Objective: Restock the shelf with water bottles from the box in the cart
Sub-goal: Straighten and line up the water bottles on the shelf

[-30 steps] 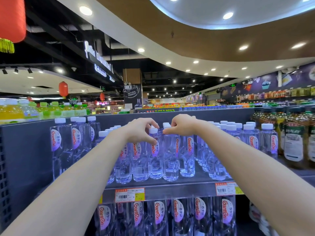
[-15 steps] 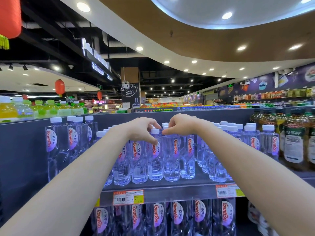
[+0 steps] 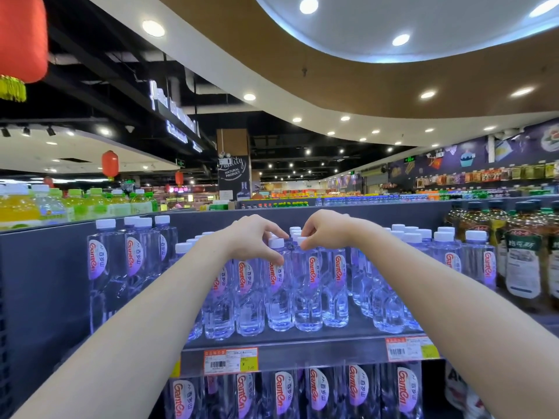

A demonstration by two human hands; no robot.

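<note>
I count two hands: my left hand (image 3: 252,237) and my right hand (image 3: 325,229). My fingers pinch the caps of two water bottles (image 3: 278,303), one for each hand. Well off to the left of my fingers stand four big bottles (image 3: 133,261). Down below my fingers are two price tags (image 3: 230,359). Under them, six labels (image 3: 284,391) show. High up, left of my fingers, I can make out three red lanterns (image 3: 109,164).
</note>
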